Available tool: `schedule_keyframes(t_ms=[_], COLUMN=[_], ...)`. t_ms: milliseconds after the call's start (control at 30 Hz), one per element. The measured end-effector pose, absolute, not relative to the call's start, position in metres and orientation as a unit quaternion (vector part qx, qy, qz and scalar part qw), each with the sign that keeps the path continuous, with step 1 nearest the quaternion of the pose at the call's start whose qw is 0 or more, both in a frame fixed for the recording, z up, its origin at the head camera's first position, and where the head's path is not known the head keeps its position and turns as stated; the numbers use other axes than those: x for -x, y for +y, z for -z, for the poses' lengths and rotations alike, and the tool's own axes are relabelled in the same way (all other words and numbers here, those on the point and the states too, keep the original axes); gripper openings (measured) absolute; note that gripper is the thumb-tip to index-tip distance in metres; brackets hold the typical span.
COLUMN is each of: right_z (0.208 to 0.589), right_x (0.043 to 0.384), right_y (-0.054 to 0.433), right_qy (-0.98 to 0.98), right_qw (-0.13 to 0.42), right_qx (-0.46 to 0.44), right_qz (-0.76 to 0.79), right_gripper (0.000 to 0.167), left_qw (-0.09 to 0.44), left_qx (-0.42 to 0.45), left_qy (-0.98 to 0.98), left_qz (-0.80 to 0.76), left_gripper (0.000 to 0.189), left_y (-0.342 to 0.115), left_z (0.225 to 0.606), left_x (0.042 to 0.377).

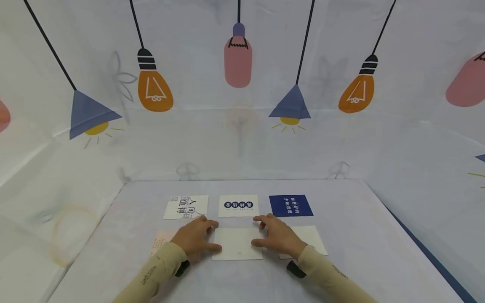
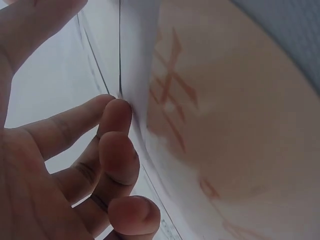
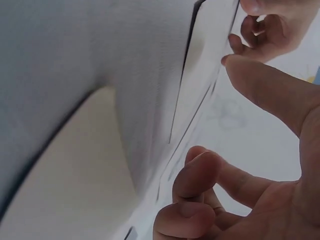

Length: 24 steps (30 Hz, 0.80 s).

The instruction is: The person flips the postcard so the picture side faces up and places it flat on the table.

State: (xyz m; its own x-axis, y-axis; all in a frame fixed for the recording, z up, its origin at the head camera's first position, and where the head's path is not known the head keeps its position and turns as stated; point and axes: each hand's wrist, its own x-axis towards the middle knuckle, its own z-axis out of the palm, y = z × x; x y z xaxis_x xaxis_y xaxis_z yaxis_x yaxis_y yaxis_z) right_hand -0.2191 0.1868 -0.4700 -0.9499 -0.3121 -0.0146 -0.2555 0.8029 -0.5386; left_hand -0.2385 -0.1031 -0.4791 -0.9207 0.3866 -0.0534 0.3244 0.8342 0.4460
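A blank white card [image 1: 238, 244] lies flat at the front middle, between both hands. My left hand [image 1: 196, 236] is at its left edge, thumb tip overlapping that edge in the head view, fingers loosely bent. Facing it, my right hand [image 1: 279, 236] has its thumb over the card's right edge, index finger stretched toward the back. Neither hand grips anything. Partly hidden under the left wrist lies a pale orange card [image 1: 161, 240] with orange characters, also large in the left wrist view. Another blank cream card [image 1: 311, 239] lies beneath the right hand and wrist.
Behind the hands is a row of cards: a white one with grey characters [image 1: 178, 209], a white one with dark blue circles [image 1: 238, 211] and a dark blue one with white writing [image 1: 291, 205]. A white-covered table [image 1: 360, 252] meets a lamp-patterned cloth [image 1: 204, 139] at the back.
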Motion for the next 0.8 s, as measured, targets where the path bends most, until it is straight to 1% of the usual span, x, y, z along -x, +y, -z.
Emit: schedule_keyframes(t_ms=[133, 233, 367, 567, 733, 800], right_z=[0.4717, 0.4728, 0.4743, 0.4761, 0.4773, 0.4779], right_x=[0.2182, 0.2176, 0.2174, 0.2178, 0.2176, 0.2174], right_y=[0.1886, 0.1896, 0.1905, 0.1916, 0.1912, 0.1907], right_qy=[0.954, 0.956, 0.957, 0.957, 0.954, 0.952], right_qw=[0.055, 0.063, 0.07, 0.063, 0.056, 0.054], right_qx=[0.148, 0.142, 0.137, 0.141, 0.14, 0.14], right_qz=[0.255, 0.249, 0.245, 0.246, 0.261, 0.267], right_gripper=[0.08, 0.081, 0.078, 0.07, 0.066, 0.065], left_qw=[0.073, 0.067, 0.066, 0.058, 0.047, 0.051], left_qx=[-0.194, -0.195, -0.191, -0.189, -0.192, -0.19], left_qy=[0.952, 0.953, 0.953, 0.952, 0.95, 0.948], left_qz=[-0.224, -0.221, -0.226, -0.235, -0.241, -0.252], left_gripper=[0.076, 0.073, 0.069, 0.067, 0.068, 0.07], left_y=[-0.1008, -0.1006, -0.1009, -0.1007, -0.1002, -0.1007], left_z=[0.4767, 0.4762, 0.4773, 0.4799, 0.4774, 0.4776], left_x=[0.2357, 0.2345, 0.2342, 0.2351, 0.2321, 0.231])
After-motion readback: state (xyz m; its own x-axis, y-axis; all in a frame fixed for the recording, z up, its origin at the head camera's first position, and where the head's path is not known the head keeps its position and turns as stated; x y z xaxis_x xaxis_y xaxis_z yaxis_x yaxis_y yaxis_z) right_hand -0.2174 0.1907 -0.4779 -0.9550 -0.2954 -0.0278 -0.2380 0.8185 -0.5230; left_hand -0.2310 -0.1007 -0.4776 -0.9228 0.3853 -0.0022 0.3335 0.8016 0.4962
